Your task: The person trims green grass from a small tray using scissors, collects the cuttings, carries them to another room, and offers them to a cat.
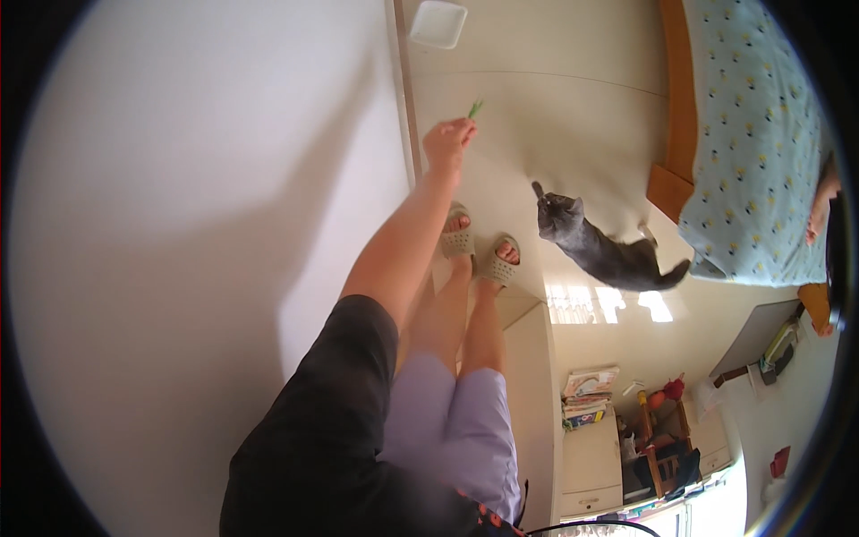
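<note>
My left hand is stretched out over the tiled floor beside the white wall. Its fingertips pinch a small green sprig, perhaps grass or leaves. A grey cat stands on the floor to the right of the hand, its head raised and turned towards the hand's side, one front paw apparently lifted. The cat and the hand are apart. Below the hand are my feet in beige perforated slippers. My right hand is out of view.
A white tray lies on the floor near the wall. At right stands a bed with a patterned blue sheet, and part of another person's limb rests there. Stacked books, cabinets and a wooden chair are at lower right.
</note>
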A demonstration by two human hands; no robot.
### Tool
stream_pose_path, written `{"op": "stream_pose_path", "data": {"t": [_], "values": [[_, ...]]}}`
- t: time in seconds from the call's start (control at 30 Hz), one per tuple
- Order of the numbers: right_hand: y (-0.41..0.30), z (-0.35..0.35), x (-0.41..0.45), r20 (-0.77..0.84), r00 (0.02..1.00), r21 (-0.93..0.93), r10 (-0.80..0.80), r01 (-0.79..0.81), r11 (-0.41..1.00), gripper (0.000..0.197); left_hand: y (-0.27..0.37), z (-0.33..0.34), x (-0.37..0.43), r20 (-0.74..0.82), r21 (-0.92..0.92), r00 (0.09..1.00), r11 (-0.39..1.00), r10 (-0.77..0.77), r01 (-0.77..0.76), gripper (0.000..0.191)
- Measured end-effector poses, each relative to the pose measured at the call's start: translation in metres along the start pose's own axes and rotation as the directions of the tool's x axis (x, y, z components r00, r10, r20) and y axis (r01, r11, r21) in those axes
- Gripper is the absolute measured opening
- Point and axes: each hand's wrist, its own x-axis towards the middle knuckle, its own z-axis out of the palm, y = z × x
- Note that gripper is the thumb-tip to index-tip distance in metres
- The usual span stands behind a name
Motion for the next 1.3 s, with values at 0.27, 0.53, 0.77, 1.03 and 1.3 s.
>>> {"op": "stream_pose_path", "data": {"t": [0.27,0.53,0.77,1.03,1.3], "values": [[0.037,0.055,0.076,0.026,1.000,-0.053,0.013,-0.012,0.999,0.048,0.030,-0.017,0.252,0.087,0.271,0.917,0.876,0.390,-0.398,0.022],[0.072,0.090,0.119,0.015,1.000,-0.079,0.020,-0.018,0.997,0.050,0.013,0.038,0.332,-0.083,0.119,0.869,0.871,0.487,-0.476,0.020],[0.086,0.119,0.130,0.053,0.999,-0.100,0.000,0.005,0.995,0.052,-0.015,0.034,0.385,-0.194,0.464,0.691,0.686,0.696,-0.561,0.013],[0.101,0.138,0.139,0.081,0.997,-0.130,-0.020,0.030,0.991,0.053,-0.038,0.037,0.416,-0.212,0.691,0.589,0.546,0.780,-0.474,0.012],[0.104,0.157,0.134,0.139,0.989,-0.123,-0.042,0.060,0.991,0.055,-0.027,-0.007,0.425,-0.015,0.800,0.475,0.295,0.880,-0.522,0.017]]}}
